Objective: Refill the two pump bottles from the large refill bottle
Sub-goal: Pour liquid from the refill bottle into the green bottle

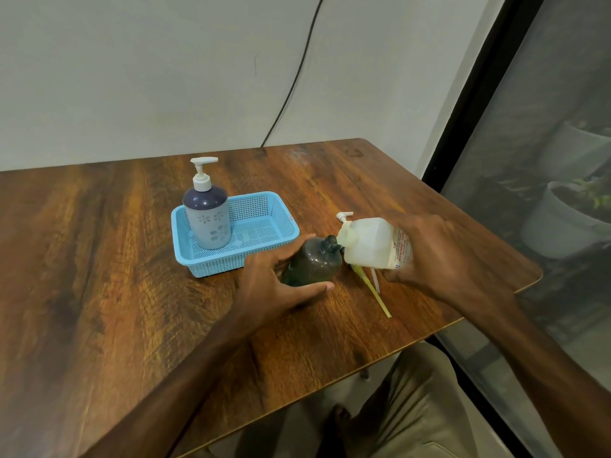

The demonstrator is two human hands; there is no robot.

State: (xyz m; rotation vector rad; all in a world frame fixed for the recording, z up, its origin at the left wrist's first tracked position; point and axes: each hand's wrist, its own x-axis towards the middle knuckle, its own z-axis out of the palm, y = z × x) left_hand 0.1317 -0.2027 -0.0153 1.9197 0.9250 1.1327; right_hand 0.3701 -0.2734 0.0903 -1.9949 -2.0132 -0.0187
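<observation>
My left hand (279, 280) grips a dark green pump bottle (314, 262) that stands on the table with its neck uncapped. My right hand (436, 256) holds the large white refill bottle (370, 244) tipped over sideways, its spout touching the dark bottle's neck. A removed white pump head (344, 217) shows behind the refill bottle, and its yellowish tube (373, 289) lies on the table beneath it. A second pump bottle (206, 214), grey-blue with a flower print and its white pump on, stands upright in the left end of a light blue basket (264, 206).
The wooden table (99, 259) ends close on the right and front. A black cable (297, 74) hangs down the wall behind. To the right, behind a dark-framed glass panel, stand white plant pots (562, 219). My legs show below the table edge.
</observation>
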